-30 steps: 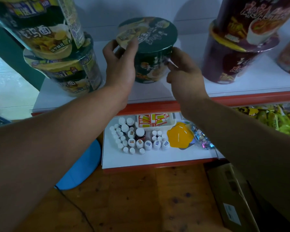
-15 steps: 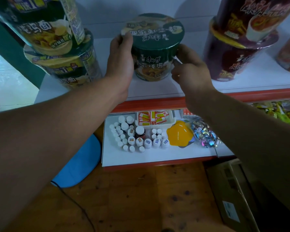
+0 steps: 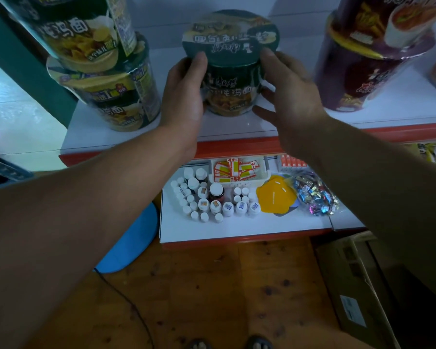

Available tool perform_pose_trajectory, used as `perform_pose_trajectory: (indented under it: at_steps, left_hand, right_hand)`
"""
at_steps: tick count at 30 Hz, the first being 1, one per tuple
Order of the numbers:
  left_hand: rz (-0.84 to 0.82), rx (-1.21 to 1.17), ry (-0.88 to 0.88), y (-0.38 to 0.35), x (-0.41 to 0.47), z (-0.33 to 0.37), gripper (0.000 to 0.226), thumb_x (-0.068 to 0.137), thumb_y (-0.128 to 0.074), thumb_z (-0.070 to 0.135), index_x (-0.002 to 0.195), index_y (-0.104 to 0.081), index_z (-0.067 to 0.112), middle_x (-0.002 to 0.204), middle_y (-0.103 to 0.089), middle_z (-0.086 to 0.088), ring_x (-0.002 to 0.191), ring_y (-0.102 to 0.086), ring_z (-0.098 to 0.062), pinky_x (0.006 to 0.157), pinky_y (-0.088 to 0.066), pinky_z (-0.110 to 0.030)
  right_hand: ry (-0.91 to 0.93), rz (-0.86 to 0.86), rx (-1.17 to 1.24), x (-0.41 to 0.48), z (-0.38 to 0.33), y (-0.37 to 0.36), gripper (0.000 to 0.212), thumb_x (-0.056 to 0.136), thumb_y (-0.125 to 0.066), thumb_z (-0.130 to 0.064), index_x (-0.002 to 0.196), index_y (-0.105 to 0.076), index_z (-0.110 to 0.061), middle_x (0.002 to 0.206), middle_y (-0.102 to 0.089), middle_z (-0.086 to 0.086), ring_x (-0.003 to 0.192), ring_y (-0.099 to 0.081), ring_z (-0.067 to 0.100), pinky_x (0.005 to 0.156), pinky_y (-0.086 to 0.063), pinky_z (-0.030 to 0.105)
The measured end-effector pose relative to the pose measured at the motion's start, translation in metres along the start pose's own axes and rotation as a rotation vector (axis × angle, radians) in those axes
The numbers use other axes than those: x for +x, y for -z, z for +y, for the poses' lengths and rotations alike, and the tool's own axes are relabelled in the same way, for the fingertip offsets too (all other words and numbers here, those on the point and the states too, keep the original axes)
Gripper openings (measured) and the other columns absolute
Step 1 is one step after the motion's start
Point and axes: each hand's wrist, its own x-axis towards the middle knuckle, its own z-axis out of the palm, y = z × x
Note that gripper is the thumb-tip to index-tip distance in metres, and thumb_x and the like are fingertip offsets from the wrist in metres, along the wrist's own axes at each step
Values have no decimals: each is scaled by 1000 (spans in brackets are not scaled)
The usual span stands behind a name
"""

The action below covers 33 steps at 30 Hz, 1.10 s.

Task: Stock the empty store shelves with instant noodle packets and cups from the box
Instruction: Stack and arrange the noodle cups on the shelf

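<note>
Left grip [image 3: 184, 96] is wrapped round the left flank of the green noodle cup [image 3: 230, 71], thumb up at the lid's edge: that's a firm hold. Right grip [image 3: 290, 96] is slack on the other flank, fingers spread and loose, one fingertip just touching the lid rim and the lower fingers clear of the cup wall. The cup is upright between the two grips, its base down on the white upper shelf [image 3: 237, 127], near the red front edge.

Left of the left grip, close by on the same shelf, is a stack of two green-and-yellow noodle cups [image 3: 106, 79]. Right of the right grip stands a stack of purple noodle cups [image 3: 368, 61].

Below both grips, the lower shelf [image 3: 237, 230] carries a cluster of small white-capped bottles [image 3: 212, 200], a white basket of red-and-yellow tags [image 3: 239, 172], a yellow object [image 3: 275, 197] and a bag of foil-wrapped sweets [image 3: 315, 195]. Further down, under the right forearm, a cardboard box [image 3: 358, 285] sits on the wooden floor [image 3: 224, 285].
</note>
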Motion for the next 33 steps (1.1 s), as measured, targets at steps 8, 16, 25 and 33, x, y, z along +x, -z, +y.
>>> perform_pose_trajectory:
  at_steps: [8,16,25,33]
  left_hand:
    - [19,-5,-18,12,-21,-1,33,103,-47,35,130,-59,21,120,-67,13,108,-61,3,106,-48,-39]
    - [146,-16,1,17,-30,2,20,99,-56,40,81,-62,36,79,-67,28,84,-62,11,88,-52,-25]
    - [163,17,3,26,-31,7,21,97,-57,43,77,-62,38,91,-66,24,98,-62,0,95,-52,-30]
    - [144,23,11,30,-32,8,19,98,-56,44,80,-61,39,89,-65,26,96,-61,5,93,-51,-26]
  right_hand:
    - [-24,32,-4,-15,4,-10,32,96,-58,-38,126,-54,-27,115,-64,-10,101,-64,8,91,-54,35]
    - [-31,28,-4,-16,2,-22,35,97,-57,-35,130,-54,-25,123,-62,-5,106,-63,11,94,-53,36]
    - [-39,5,-8,-17,2,-32,22,98,-56,-35,118,-50,-31,100,-60,-16,88,-62,-1,72,-54,21]
    - [-25,17,-37,-15,3,-35,19,98,-56,-35,115,-51,-31,100,-59,-15,94,-60,1,79,-51,23]
